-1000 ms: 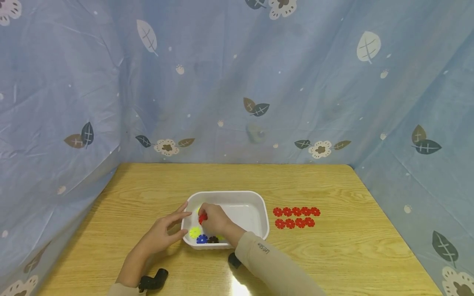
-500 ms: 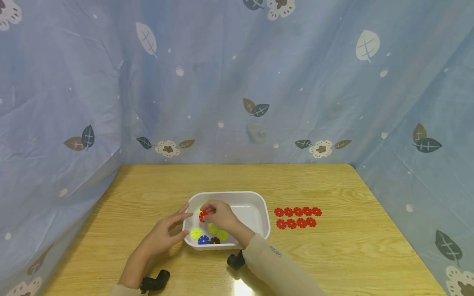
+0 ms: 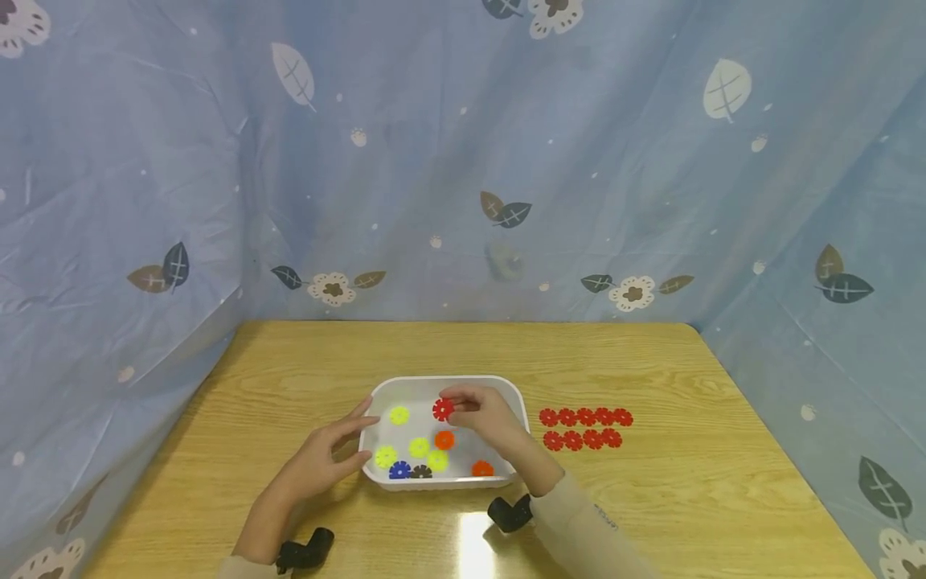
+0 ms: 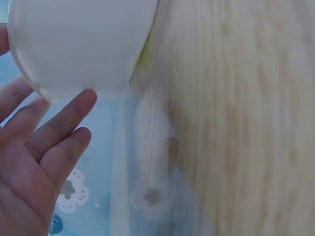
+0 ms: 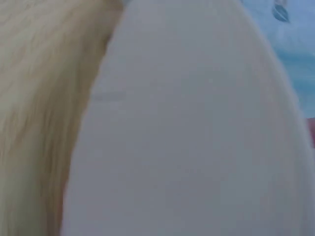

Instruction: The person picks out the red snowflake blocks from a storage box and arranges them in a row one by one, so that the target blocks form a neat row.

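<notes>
My right hand pinches a red snowflake disc, a flat round toy piece with a notched edge, over the middle of a white tray. At the tray's left end is my left hand, its fingers spread and fingertips at the rim. In the left wrist view, its fingers lie against the outer end wall. The tray holds several yellow discs, two orange discs, a blue disc and a dark brown disc. The tray's outer wall fills the right wrist view, hiding the held disc.
Two rows of red discs, an upper row and a lower row, lie on the wooden table right of the tray. A blue patterned curtain hangs behind and at both sides. Black devices sit at the wrists.
My right hand has drawn the red disc from the tray's left part toward its middle, uncovering yellow and orange discs. My left hand has stayed at the left rim.
</notes>
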### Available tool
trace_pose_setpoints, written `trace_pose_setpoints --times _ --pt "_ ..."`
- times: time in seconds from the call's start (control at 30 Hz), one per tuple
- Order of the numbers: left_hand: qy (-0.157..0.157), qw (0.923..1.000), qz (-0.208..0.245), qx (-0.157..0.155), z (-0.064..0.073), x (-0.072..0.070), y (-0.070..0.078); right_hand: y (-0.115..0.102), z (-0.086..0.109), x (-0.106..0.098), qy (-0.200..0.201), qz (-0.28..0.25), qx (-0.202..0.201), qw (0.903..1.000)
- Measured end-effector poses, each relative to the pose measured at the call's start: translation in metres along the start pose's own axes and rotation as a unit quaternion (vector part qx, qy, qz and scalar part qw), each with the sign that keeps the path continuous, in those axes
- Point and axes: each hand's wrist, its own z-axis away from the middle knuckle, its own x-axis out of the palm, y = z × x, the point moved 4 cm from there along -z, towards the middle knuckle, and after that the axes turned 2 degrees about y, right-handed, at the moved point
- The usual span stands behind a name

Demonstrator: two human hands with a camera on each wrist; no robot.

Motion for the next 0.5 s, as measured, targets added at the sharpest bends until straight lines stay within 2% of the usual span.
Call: trace_pose_setpoints --times 0.1,0.2,0.37,0.5 --pt "-0.004 0.9999 0.009 -0.002 0.0 0.001 0.0 0.001 0.012 -0.023 0.017 -0.02 0.004 0.9996" --pt "-0.007 1.0 0.004 -0.001 0.0 0.002 0.0 0.005 0.026 -0.049 0.054 -0.031 0.022 0.9978" --pt "-0.003 0.9999 -0.004 -0.011 0.0 0.0 0.001 0.02 0.051 -0.091 0.119 -0.04 0.054 0.9905" --pt "-0.001 0.9999 -0.007 -0.016 0.0 -0.002 0.001 0.035 0.072 -0.118 0.15 -0.057 0.068 0.9848"
